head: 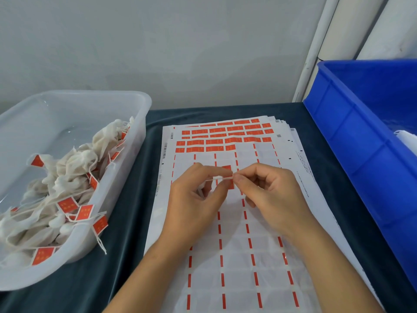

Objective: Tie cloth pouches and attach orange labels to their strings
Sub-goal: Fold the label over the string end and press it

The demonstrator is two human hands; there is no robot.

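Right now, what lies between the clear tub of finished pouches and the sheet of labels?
In the head view, only a bare strip of dark cloth separates the clear tub from the label sheet.

Head view, sole camera: worn on the person's head, faced forward and down, sat close above the dark teal cloth-covered worktop (126, 263); wide angle took in the grey wall (180, 46) behind. No second view.

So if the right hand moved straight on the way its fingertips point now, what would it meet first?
The right hand points leftward along the white string it pinches, so it would probably meet the left hand first, at its fingertips holding the same string. An orange label lies behind; depth is unclear.
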